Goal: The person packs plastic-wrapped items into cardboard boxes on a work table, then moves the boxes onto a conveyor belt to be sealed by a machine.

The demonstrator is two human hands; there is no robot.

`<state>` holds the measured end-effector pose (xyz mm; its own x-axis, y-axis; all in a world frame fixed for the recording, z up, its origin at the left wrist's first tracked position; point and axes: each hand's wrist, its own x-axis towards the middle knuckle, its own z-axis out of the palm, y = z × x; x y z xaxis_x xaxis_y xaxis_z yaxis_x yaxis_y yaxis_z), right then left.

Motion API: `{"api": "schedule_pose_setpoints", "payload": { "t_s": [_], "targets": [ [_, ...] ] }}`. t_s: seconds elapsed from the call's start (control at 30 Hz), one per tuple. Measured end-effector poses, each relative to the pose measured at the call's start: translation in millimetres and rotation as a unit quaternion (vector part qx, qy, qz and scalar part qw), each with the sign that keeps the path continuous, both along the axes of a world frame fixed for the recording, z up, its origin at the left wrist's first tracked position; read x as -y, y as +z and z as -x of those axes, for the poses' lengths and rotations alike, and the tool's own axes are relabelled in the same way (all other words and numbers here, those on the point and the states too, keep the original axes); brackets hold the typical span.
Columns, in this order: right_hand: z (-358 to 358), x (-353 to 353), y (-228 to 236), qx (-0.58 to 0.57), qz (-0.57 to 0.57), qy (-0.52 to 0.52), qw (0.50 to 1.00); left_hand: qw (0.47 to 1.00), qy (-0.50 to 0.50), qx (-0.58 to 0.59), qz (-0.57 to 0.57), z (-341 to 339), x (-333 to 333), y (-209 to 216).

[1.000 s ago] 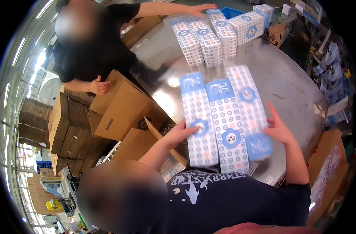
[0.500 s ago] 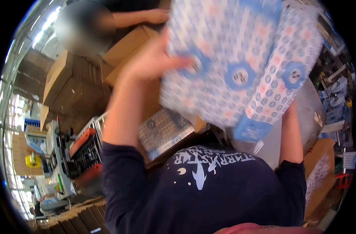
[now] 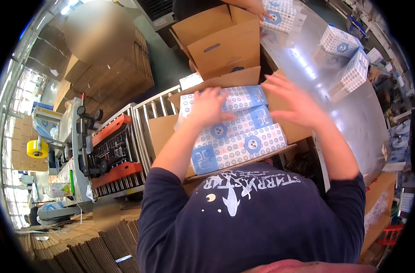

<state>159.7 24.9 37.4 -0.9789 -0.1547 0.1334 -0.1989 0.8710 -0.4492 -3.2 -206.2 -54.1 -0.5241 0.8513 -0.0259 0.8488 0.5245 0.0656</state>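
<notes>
In front of me an open cardboard carton (image 3: 162, 132) holds several white patterned packages with blue ends. My left hand (image 3: 208, 107) lies with its fingers spread on the far package (image 3: 239, 98), by its left part. Closest to my body is the near package (image 3: 250, 144), with a blue flower-shaped badge on its side. At the carton's right side, my right hand (image 3: 291, 101) is held up beside the packages. Its fingers are apart, slightly blurred, and nothing is in them.
Beyond my carton stands another open carton (image 3: 230, 50), with a co-worker's hand (image 3: 257, 9) near a package (image 3: 280, 16). Patterned packages (image 3: 339, 41) stand on the metal table (image 3: 348, 116) at right. Left are a roller conveyor (image 3: 141, 132), a taping machine (image 3: 80, 141) and stacked cardboard (image 3: 98, 245).
The white patterned packages I was holding up are now down in the carton, and both hands have let go. My left hand rests on top; the right is off to the side.
</notes>
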Motion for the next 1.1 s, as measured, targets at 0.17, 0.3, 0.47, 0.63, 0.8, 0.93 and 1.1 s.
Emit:
{"api": "schedule_pose_setpoints", "payload": {
  "t_s": [0.17, 0.3, 0.47, 0.63, 0.8, 0.93, 1.1],
  "targets": [
    [43, 15, -148, 0.270, -0.218, 0.100, 0.932, 0.995, -0.049, 0.030, 0.087, -10, 51, -56],
    [31, 14, -156, 0.207, -0.253, 0.086, 0.941, 0.977, -0.024, 0.207, 0.041, -12, 74, -79],
    [40, 4, -165, 0.207, -0.210, 0.066, 0.953, 0.985, 0.002, 0.153, 0.077, -83, 113, -74],
    [51, -68, -133, 0.054, -0.082, -0.219, 0.971, 0.806, 0.587, 0.046, -0.060, -55, 192, -65],
    [67, -59, -150, 0.191, 0.390, 0.104, 0.895, 0.827, 0.166, 0.463, -0.272, -69, 153, -4],
    [82, 13, -164, 0.096, -0.044, 0.195, 0.975, 0.899, 0.123, 0.418, 0.051, -56, 76, -19],
    [105, 6, -173, 0.049, -0.135, 0.240, 0.960, 0.867, -0.064, 0.492, 0.053, -95, 87, -23]
  ]
}}
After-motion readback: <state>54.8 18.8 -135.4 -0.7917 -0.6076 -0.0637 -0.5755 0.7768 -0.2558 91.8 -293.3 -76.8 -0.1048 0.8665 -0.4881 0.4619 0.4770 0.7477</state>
